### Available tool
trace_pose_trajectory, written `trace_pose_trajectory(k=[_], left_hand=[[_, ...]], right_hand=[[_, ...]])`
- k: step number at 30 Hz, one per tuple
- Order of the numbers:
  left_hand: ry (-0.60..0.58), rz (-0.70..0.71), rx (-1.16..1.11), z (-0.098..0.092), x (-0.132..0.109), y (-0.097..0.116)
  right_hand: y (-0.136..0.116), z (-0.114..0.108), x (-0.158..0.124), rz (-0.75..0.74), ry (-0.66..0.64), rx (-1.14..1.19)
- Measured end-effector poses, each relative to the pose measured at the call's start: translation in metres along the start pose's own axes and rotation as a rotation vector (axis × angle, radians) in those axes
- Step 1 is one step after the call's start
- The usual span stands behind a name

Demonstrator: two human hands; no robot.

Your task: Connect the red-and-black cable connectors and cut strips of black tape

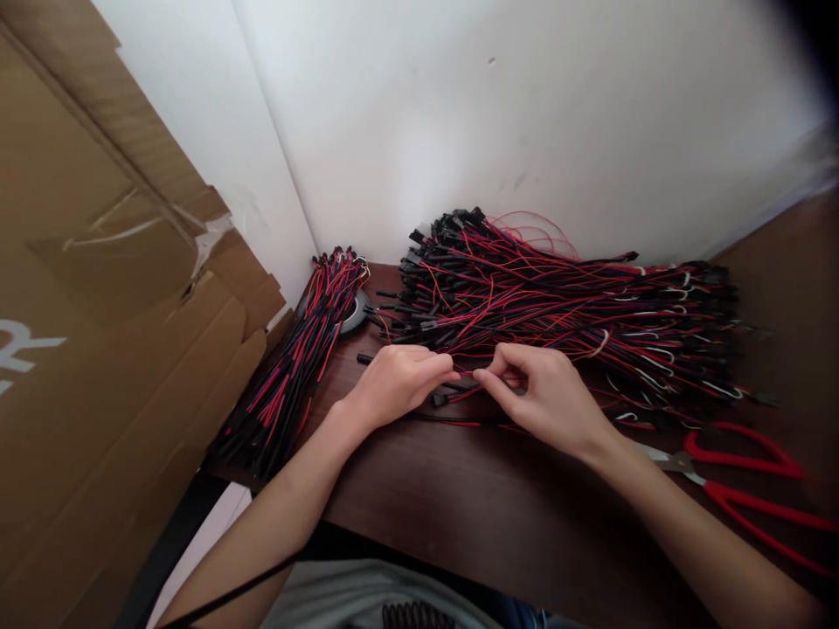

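Note:
Between my two hands runs a thin red and dark wire (466, 374), pinched at both sides. My left hand (405, 381) is closed on it, and a black sleeved end (364, 358) sticks out to the left of that hand. Thumb and forefinger of my right hand (544, 389) press together on the same wire a short way to the right. A black connector (440, 400) lies just below the gap between the hands. Under them, another black and red wire (452, 420) rests on the dark wooden table (459, 489).
Behind my hands lies a big pile of red and black wires (524, 297). A narrower wire bundle (294, 358) slopes down at left, beside a roll of black tape (356, 314). Red-handled scissors (740, 489) lie at right. A cardboard box (111, 349) stands left; a white wall (524, 131) rises behind.

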State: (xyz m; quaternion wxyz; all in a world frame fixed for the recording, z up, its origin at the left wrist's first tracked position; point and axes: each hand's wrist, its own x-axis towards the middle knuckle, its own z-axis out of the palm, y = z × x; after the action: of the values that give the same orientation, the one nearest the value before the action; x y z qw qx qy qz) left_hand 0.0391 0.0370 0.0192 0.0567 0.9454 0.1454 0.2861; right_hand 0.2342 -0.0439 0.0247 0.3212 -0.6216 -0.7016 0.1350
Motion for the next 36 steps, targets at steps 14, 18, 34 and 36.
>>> trace_pose_trajectory(k=[14,18,34,36], left_hand=[[0.008,-0.131,-0.099,0.001,-0.004,-0.005],[0.027,-0.143,-0.095,0.002,-0.005,-0.006],[0.031,-0.163,-0.087,0.002,-0.005,-0.006],[0.031,-0.166,-0.084,0.002,-0.005,-0.006]], right_hand=[[0.001,-0.008,0.005,-0.098,0.011,0.161],[0.001,-0.008,0.005,-0.107,0.043,0.147],[0.005,0.006,0.001,-0.341,0.329,-0.228],[0.003,0.006,0.000,-0.354,0.350,-0.253]])
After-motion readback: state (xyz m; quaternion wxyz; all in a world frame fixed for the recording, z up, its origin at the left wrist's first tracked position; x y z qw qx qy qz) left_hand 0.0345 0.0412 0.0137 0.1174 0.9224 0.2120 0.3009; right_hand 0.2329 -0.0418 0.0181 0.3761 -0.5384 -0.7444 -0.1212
